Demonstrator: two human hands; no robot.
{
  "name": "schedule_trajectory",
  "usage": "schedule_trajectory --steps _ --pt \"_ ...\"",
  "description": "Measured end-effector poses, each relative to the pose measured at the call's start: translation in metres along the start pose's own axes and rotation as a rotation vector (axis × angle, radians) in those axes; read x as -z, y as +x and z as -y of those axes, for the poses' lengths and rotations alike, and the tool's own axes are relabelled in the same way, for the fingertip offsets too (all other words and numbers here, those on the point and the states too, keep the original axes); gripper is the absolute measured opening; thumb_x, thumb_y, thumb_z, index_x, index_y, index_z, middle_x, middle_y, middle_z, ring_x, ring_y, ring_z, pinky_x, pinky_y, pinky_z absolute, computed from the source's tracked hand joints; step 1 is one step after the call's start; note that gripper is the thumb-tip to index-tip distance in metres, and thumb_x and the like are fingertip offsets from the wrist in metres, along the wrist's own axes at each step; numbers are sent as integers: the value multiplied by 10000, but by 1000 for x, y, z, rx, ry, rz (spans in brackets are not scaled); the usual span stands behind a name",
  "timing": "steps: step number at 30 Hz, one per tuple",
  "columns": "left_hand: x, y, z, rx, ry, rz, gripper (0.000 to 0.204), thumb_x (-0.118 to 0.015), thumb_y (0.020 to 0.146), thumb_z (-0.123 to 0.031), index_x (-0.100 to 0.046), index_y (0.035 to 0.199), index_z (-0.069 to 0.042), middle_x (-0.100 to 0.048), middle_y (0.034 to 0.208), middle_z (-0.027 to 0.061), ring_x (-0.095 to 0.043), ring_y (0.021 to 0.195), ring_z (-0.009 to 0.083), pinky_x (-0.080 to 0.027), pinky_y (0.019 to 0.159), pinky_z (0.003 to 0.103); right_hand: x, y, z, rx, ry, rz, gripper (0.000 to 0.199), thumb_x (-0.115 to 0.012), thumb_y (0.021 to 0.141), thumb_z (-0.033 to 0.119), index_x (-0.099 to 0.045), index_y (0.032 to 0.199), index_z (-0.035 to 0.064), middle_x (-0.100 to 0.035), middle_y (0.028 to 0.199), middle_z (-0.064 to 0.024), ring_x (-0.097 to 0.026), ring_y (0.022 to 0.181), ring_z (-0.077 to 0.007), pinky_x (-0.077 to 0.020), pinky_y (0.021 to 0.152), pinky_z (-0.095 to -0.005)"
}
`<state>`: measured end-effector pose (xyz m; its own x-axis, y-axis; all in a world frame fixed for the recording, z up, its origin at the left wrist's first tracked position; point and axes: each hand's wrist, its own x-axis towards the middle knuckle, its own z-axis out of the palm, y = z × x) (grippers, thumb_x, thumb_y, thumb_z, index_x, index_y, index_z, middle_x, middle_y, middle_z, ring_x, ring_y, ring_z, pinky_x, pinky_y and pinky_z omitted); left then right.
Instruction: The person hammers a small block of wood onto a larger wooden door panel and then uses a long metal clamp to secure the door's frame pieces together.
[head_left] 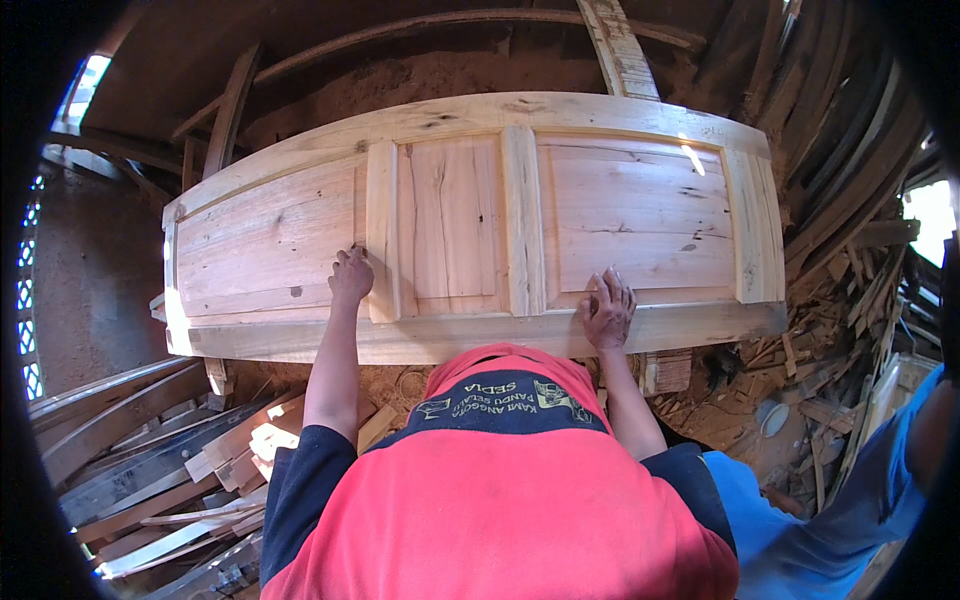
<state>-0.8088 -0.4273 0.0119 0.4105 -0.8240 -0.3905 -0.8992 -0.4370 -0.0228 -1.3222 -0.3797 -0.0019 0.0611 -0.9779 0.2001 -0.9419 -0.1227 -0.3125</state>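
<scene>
A long panelled wooden door (520, 220) lies across supports in front of me, pale and unpainted, with three recessed panels and dark knots. My left hand (350, 276) touches the left panel, close to the upright bar (382, 230) between it and the middle panel. Its fingers are bent and drawn together; whatever they may hold is too small to make out. On the near rail (460, 338), at the lower edge of the right panel, my right hand (607, 310) rests palm down with fingers spread. That hand holds nothing I can see.
Stacked boards and offcuts (190, 490) fill the lower left. At the right are scrap wood and shavings (790, 400), with long curved planks (860, 170) leaning behind. A person in a blue garment (810, 520) is close at the lower right. A beam (620, 50) stands beyond the door.
</scene>
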Motion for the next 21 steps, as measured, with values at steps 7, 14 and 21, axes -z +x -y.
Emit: schedule_trajectory --steps 7,14,21 --pt "8 -2 -4 2 -29 28 394 -498 930 -240 -546 1315 -176 -494 1337 188 -549 1223 428 -494 949 596 3 1 0 3 1 4 520 -655 831 266 -600 1323 104 -501 1446 -157 -426 1386 -329 -288 1163 -530" --pt "10 -2 -3 14 -55 41 374 -494 925 -219 -577 1288 -186 -503 1333 179 -558 1222 424 -485 969 579 1 0 -1 0 -8 12 540 -654 835 269 -587 1349 118 -501 1453 -148 -425 1391 -319 -281 1168 -527" --pt "11 1 -4 13 -39 53 383 -483 924 -206 -584 1293 -188 -511 1319 181 -569 1212 424 -489 964 573 -1 0 -2 -5 -9 9 537 -646 837 273 -588 1349 121 -502 1453 -144 -426 1391 -314 -281 1167 -524"
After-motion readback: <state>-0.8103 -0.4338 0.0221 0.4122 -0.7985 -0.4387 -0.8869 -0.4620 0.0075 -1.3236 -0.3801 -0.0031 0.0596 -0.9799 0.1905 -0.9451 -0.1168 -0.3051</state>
